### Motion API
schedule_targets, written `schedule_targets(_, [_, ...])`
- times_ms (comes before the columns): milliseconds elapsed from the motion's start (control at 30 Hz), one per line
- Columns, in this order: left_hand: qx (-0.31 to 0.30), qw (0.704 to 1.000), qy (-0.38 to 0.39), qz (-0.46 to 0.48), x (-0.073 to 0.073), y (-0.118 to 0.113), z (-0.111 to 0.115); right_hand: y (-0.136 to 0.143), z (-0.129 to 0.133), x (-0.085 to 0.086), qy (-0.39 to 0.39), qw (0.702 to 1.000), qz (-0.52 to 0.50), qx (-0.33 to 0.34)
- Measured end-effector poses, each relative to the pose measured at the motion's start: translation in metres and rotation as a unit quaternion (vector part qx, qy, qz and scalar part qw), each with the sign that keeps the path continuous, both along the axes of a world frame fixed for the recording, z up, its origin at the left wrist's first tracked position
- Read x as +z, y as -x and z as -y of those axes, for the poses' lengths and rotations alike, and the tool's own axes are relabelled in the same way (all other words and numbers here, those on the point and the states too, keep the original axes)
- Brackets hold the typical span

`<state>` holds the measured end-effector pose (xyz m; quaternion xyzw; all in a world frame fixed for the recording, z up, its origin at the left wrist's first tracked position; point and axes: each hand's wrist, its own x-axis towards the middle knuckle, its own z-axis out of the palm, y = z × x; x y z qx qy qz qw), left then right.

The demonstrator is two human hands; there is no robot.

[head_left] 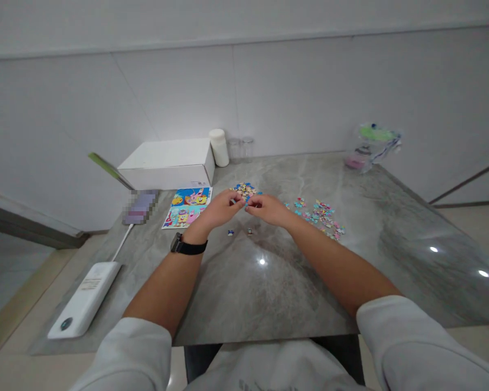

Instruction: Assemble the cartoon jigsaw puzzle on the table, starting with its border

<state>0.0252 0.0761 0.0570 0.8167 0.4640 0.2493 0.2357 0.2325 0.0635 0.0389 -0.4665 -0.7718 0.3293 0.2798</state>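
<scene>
My left hand and my right hand meet over the middle of the grey table, fingertips nearly touching. Both have fingers pinched together; anything between them is too small to make out. Just beyond them lies a pile of small puzzle pieces, partly hidden by my hands. Two single pieces lie nearer to me, one blue and white, one darker. A colourful cartoon picture sheet lies left of my left hand. More pieces are scattered to the right of my right hand.
A white box, a white cylinder and clear glasses stand at the back of the table. A plastic bag sits back right. On the left are a white device with a cable and a blurred-out item.
</scene>
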Motion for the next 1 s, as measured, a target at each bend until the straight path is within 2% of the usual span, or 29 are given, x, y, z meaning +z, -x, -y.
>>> schedule_targets(267, [-0.019,0.998,-0.012,-0.060,-0.012,0.008,-0.008,0.003,-0.002,-0.009,0.013,0.998,0.061,0.000])
schedule_targets(467, [0.046,0.994,-0.040,-0.089,-0.023,0.018,-0.019,0.011,0.011,-0.008,0.035,0.983,0.172,0.048])
schedule_targets(633, [0.082,0.984,-0.045,-0.152,-0.043,0.023,-0.031,0.013,0.021,-0.001,0.046,0.967,0.238,0.074])
schedule_targets(800, [0.112,0.975,-0.042,-0.185,-0.064,0.022,-0.030,0.009,0.021,0.007,0.040,0.963,0.259,0.058])
schedule_targets(900, [0.128,0.970,-0.051,-0.201,-0.067,0.018,-0.025,0.006,0.018,0.011,0.032,0.963,0.264,0.052])
schedule_targets(1000, [0.137,0.960,-0.072,-0.232,-0.064,0.011,-0.018,-0.001,0.013,0.016,0.033,0.961,0.272,0.047])
